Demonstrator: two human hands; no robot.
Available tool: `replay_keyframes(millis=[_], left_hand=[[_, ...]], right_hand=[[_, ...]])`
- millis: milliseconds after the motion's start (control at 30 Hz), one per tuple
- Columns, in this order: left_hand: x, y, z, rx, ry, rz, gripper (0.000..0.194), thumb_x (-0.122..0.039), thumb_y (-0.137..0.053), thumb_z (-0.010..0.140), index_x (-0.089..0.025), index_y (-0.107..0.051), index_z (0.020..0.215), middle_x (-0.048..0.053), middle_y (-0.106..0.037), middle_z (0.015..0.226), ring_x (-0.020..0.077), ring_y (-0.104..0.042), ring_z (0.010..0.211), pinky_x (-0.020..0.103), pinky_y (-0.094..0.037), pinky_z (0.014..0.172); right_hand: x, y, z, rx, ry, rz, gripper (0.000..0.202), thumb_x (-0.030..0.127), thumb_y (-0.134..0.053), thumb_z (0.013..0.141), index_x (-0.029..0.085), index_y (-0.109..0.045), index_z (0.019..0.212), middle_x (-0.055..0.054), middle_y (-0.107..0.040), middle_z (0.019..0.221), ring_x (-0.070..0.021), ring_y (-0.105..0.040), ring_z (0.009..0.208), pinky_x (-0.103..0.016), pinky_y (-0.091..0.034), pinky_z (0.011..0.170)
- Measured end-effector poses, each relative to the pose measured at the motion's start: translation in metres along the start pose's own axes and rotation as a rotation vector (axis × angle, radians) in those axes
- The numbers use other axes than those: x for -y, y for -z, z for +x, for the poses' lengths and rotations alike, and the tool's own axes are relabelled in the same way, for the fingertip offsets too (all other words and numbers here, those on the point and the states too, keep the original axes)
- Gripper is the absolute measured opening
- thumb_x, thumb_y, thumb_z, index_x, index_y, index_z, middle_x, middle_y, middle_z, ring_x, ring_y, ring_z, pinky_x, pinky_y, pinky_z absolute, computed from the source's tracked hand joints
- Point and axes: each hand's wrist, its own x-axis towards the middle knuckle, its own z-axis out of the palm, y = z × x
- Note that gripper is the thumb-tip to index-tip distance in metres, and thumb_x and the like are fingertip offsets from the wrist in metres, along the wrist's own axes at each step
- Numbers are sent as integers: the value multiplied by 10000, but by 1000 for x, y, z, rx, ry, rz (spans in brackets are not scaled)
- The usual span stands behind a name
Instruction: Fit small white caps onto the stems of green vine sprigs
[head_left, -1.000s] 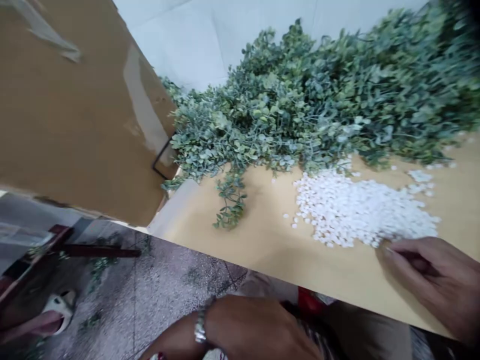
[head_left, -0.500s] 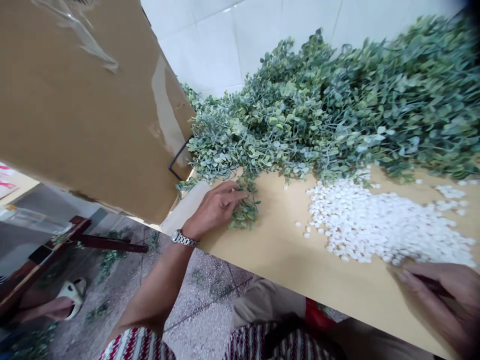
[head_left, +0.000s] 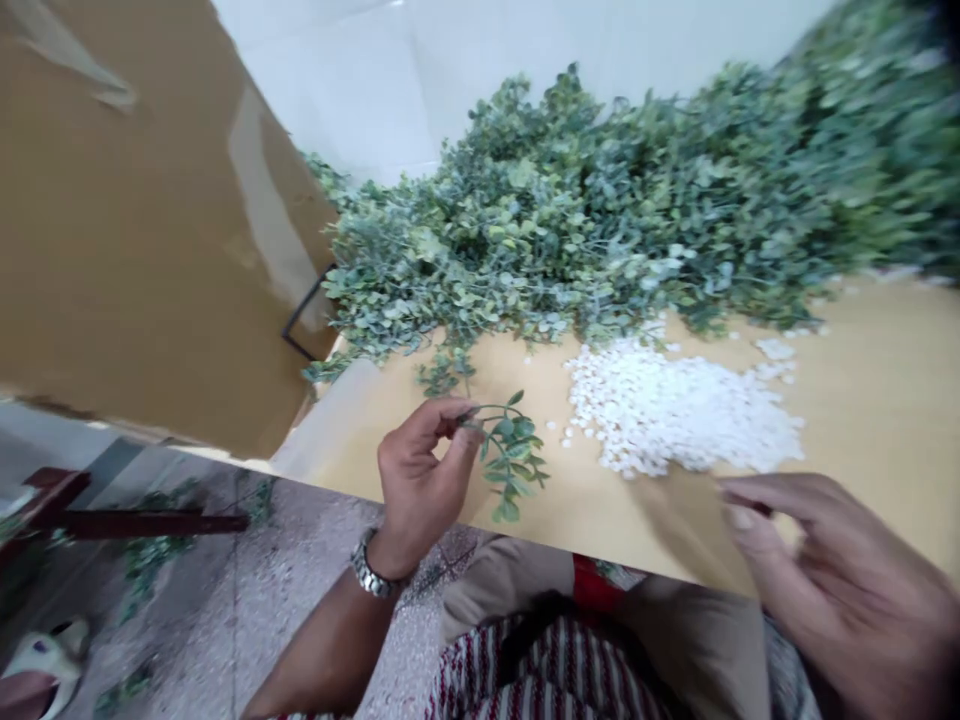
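Observation:
My left hand (head_left: 427, 465), with a metal watch on the wrist, pinches the stem end of a small artificial leaf sprig (head_left: 514, 450). The sprig hangs to the right of the fingers, over the table's front part. On the right, my right hand (head_left: 832, 560) has thumb and forefinger pressed together in a pinch; whatever is between the tips is too small to make out. It is just below a spread of small white plastic pieces (head_left: 675, 410). Behind both hands lies a long heap of green artificial foliage (head_left: 570, 240).
A large cardboard box (head_left: 142, 240) stands at the left, beside a bent black metal handle (head_left: 304, 315). The tan tabletop (head_left: 885, 390) ends at a front edge above my lap. A person's foot in a pale sandal (head_left: 49, 665) shows on the floor, with fallen greenery around.
My left hand has lifted a sprig off the table and moved toward me. My right hand has drawn away from the white pieces, still pinched. The view has shifted right.

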Motion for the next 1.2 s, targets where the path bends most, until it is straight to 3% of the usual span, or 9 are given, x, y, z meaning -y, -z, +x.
replay_keyframes(millis=[67,167,267,400,567,700,867,1033,1200], left_hand=[[-3,-25,-18,-13,-25,-55,119,-155,-597,800,-167,-666,896,13,-679,749,122,-621,646,235,-498,642],[-9,-59,-42,-44,-150,-46,230,-64,-607,781,-197,-655,961,-9,-693,782,94,-622,666,194,-490,656],[-13,-77,-57,39,-264,-93,349,10,-578,763,-214,-623,1027,-14,-700,841,87,-628,716,176,-497,692],[-21,-64,-57,391,-183,-143,439,-66,-598,761,-223,-558,1169,44,-651,1056,157,-617,959,245,-500,854],[-39,-44,-45,889,-58,-101,671,-230,-627,786,-255,-341,1392,86,-496,1369,256,-470,1252,357,-409,1030],[-47,-51,-45,1049,74,-36,464,-267,-553,854,-199,-471,1306,98,-617,1227,236,-571,1128,354,-440,975],[-44,-59,-46,1211,285,-185,198,-284,-550,851,-136,-672,898,39,-664,743,158,-585,685,256,-475,631],[-39,-62,-52,1179,360,-325,170,-271,-588,827,-154,-674,738,-13,-547,553,108,-453,523,201,-371,479],[-32,-62,-62,969,566,-465,125,-261,-637,791,-158,-677,733,-4,-567,580,102,-493,513,200,-398,482]], right_hand=[[29,-7,-2,181,-89,266,390,277,-598,837,300,-545,1223,-77,-656,979,-179,-634,786,-298,-548,683],[53,-20,-4,329,-308,587,820,510,-650,758,311,-232,1435,-103,-536,1300,-204,-633,987,-310,-568,785],[53,-24,-6,287,-387,651,638,375,-587,853,326,-271,1405,-57,-598,1228,-159,-649,980,-262,-555,810],[38,-7,-7,241,-222,419,456,202,-556,868,270,-429,1301,-57,-608,1210,-166,-610,1065,-298,-502,927],[37,12,-2,569,45,232,427,107,-496,847,174,-439,1265,-113,-600,1190,-204,-553,1135,-369,-488,956],[46,14,-1,746,49,130,328,66,-447,821,128,-482,1141,-122,-627,1083,-213,-561,1082,-372,-488,939],[48,19,-4,784,116,-9,247,72,-399,852,150,-505,1061,-74,-631,907,-185,-589,874,-316,-525,756],[47,21,-8,705,193,-33,222,106,-371,877,157,-538,1013,-68,-607,816,-185,-560,766,-305,-514,662],[32,26,-5,634,100,103,282,259,-519,884,184,-499,1155,-74,-617,950,-179,-589,839,-296,-532,666]])
